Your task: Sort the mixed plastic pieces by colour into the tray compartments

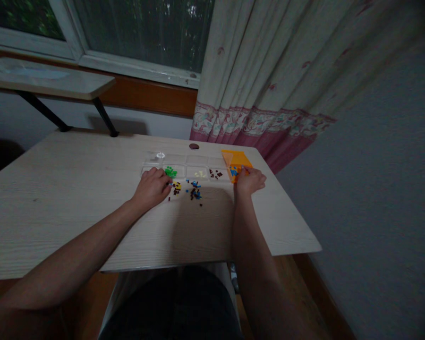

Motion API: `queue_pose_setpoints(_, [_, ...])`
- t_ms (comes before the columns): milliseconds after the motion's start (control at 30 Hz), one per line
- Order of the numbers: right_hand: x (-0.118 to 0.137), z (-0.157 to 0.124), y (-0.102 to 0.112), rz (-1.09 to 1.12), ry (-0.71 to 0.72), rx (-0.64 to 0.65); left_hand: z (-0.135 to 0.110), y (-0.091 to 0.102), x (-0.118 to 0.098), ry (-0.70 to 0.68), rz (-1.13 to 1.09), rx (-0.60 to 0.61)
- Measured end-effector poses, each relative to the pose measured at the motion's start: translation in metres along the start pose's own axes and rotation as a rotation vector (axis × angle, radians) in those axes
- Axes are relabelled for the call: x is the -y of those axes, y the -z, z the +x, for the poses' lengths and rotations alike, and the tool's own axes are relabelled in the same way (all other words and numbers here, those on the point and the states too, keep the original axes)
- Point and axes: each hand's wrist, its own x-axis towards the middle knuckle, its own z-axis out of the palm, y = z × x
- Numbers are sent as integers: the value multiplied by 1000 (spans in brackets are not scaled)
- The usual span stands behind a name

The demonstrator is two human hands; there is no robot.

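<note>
My left hand [153, 185] rests at the front left of a clear compartment tray [177, 159], its fingers curled together beside the green pieces [170, 172]. Whatever its fingertips hold, if anything, is too small to make out. My right hand [250, 181] is at the orange container [239, 158] on the tray's right end, its fingers bent down beside small blue pieces [233, 171]. The fingertips are partly hidden there. Dark brown pieces [216, 174] and pale yellow pieces [199, 174] lie in other compartments. Between my hands is a loose mixed pile of blue and brown pieces [195, 192].
A smaller pile of yellow and brown pieces [177, 188] lies near my left hand. The pale wooden table [127, 236] has a dark round grommet [194, 147] at its back edge. A raised shelf [49, 80] stands at the back left. A curtain [255, 85] hangs behind the table.
</note>
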Motion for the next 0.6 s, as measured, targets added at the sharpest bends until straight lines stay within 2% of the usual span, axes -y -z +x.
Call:
queue_pose_setpoints(167, [1,-2,-1,-49,16,51,1,-4,2,-8,13,3])
queue_pose_setpoints(467, [6,-2,1,14,10,19,1,-6,0,-36,28,-2])
queue_pose_setpoints(600, [10,-4,4,69,50,16,1,-10,1,-44,16,0])
